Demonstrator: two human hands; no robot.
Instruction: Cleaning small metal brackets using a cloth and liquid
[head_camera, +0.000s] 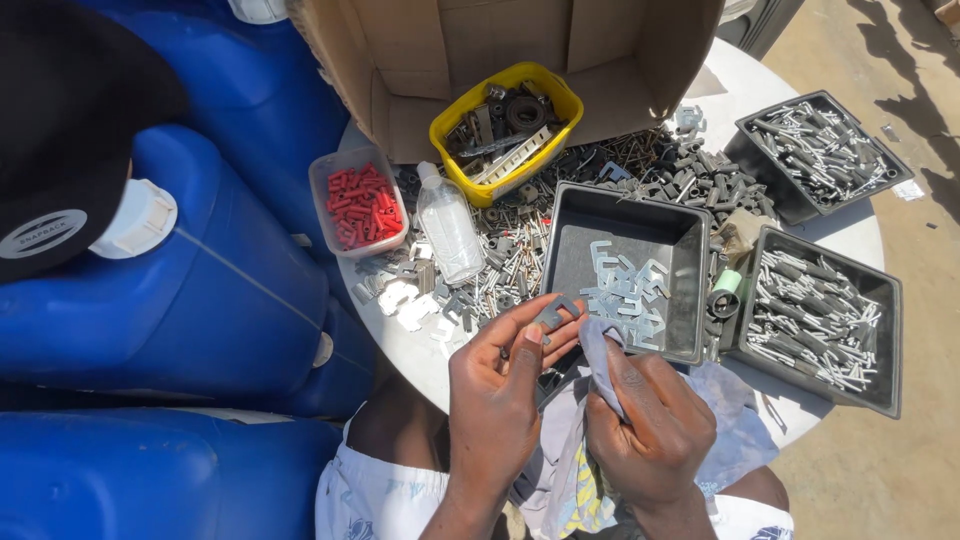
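Observation:
My left hand (500, 385) pinches a small flat grey metal bracket (553, 313) between thumb and fingers, just in front of the table edge. My right hand (645, 415) grips a pale blue-grey cloth (598, 352) right beside the bracket, the cloth trailing down over my lap. Directly beyond both hands sits a black tray (573, 225) holding several similar light metal brackets (627, 290).
On the round white table (858, 232), two black trays of metal pins (818, 312) (822, 143) stand right. A yellow tub of parts (505, 120), a clear tub of red plugs (360, 203), a plastic bottle (448, 225), a cardboard box (520, 40). Blue drums (200, 290) crowd the left.

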